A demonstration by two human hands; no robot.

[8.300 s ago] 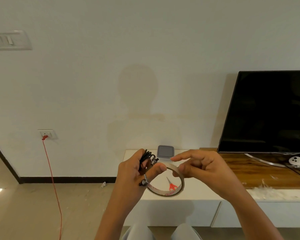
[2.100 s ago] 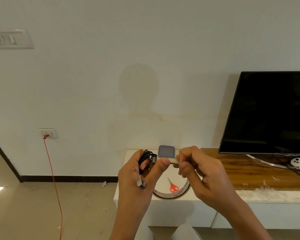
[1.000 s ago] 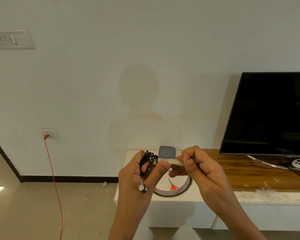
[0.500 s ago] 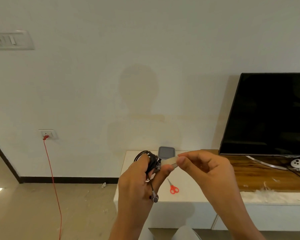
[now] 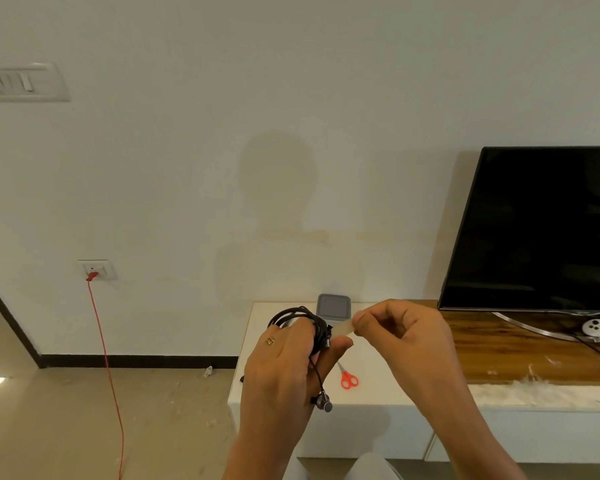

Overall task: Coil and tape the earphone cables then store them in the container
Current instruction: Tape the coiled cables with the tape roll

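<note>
grey container (image 5: 334,306) on white cabinet (image 5: 378,389), lower edge blocked by coiled earphone cable (image 5: 321,331) and tape strip (image 5: 342,328); red scissors (image 5: 349,378) in front of it, TV (image 5: 541,230) to its right. left hand (image 5: 284,368) grips the cable, earbud (image 5: 323,404) dangling. right hand (image 5: 402,341) pinches the tape strip's outer end.

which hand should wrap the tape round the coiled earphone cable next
Right. The right hand pinches one end of the tape strip, whose other end meets the coiled earphone cable. The left hand grips that cable, so it likely should just hold it steady.
</note>
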